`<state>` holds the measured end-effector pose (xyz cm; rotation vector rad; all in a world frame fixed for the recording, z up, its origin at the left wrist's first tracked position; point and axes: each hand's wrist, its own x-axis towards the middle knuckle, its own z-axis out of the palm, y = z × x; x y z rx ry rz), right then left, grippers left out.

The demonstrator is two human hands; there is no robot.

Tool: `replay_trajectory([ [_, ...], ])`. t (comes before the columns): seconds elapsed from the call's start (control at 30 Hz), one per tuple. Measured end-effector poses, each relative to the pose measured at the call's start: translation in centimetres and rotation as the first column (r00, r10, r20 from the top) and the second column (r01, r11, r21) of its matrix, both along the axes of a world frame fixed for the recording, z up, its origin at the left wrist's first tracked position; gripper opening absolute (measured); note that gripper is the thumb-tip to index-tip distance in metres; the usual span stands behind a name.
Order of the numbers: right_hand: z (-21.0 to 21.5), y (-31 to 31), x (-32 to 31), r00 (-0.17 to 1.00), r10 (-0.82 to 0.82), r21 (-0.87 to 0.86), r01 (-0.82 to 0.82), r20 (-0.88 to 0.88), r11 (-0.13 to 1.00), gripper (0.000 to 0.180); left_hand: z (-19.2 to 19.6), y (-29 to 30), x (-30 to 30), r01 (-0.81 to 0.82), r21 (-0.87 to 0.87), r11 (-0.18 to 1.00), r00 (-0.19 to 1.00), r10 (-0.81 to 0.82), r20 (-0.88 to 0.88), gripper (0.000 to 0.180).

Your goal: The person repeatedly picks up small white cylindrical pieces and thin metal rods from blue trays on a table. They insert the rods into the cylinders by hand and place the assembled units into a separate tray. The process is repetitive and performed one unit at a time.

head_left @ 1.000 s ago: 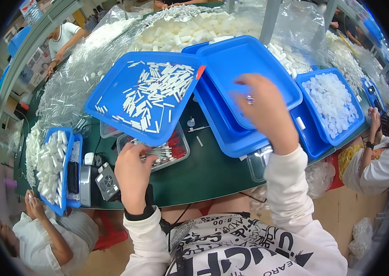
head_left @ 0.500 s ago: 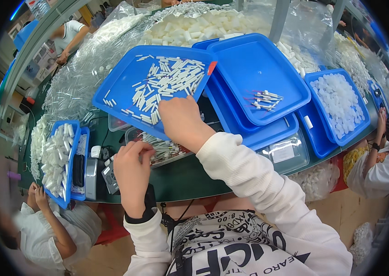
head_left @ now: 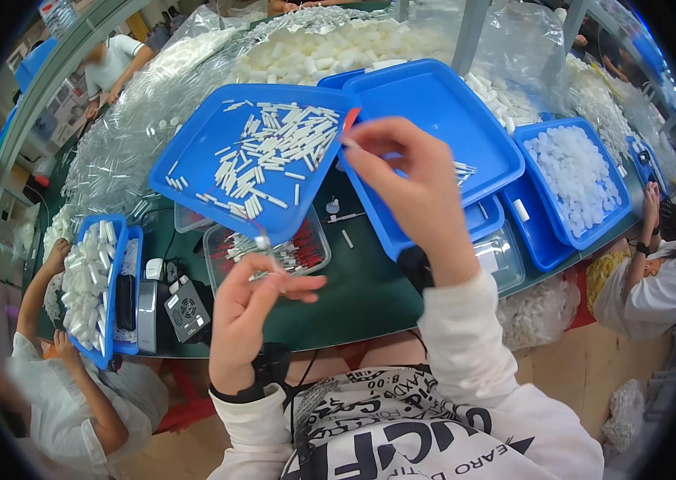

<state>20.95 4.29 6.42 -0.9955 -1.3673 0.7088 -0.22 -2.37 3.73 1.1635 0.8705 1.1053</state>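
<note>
My left hand (head_left: 250, 308) is closed on a thin stick with a white fitting (head_left: 263, 241) and a reddish tip, held over a clear plastic box (head_left: 323, 254) of white and red sticks. My right hand (head_left: 418, 180) is raised, its thumb and forefinger pinched beside the red tag (head_left: 351, 118) on a blue tray's corner; what they hold, if anything, is too small to make out. That tilted blue tray (head_left: 194, 132) bears many short white tubes (head_left: 274, 144). Behind my right hand, another blue tray (head_left: 426, 96) holds a few thin sticks (head_left: 463, 171), partly hidden.
At the left, a blue bin of white cylinders (head_left: 90, 280) stands by a grey device (head_left: 187, 309). Translucent caps (head_left: 574, 176) fill a blue tray at the right. Heaps of white parts (head_left: 338, 52) lie behind the trays. Co-workers sit at both sides.
My right hand has left the white tubes and moved right, to the tray's corner. The left hand, now holding a stick, has shifted slightly right and down. The left co-worker's hands have moved apart.
</note>
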Motion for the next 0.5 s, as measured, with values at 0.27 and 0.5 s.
replay_trajectory([
  [0.27, -3.8, -9.1, 0.7, 0.879, 0.256, -0.122, -0.329, -0.401, 0.937, 0.014, -2.1, 0.3, 5.7, 0.054, -0.020, 0.998, 0.944, -0.045, 0.328, 0.013],
  [0.5, -6.1, -9.8, 1.0, 0.965, 0.038, -0.118, -0.071, -0.261, 0.991, 0.013, -3.2, 0.2, 7.9, -0.049, 0.021, 0.999, 0.972, 0.043, 0.231, 0.011],
])
